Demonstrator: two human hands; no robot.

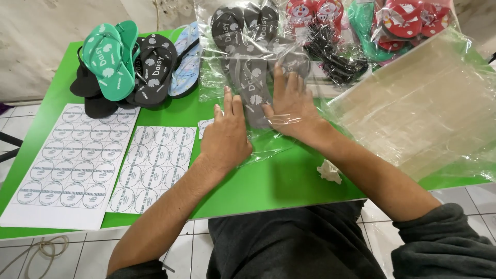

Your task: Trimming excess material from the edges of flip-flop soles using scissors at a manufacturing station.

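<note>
Both forearms reach in from the near edge of the green bench (268, 181). Left hand (227, 135) lies palm down, fingers (228, 103) straight and together, flat on the clear plastic bag (268, 139) just beside the grey flip-flop (253, 90). Right hand (292, 103) is palm down, fingers spread flat, pressing the bag; the flip-flop sits inside, touching its fingertips on the left. Neither hand grips anything. Sticker sheets (152, 163) lie toward the left edge.
</note>
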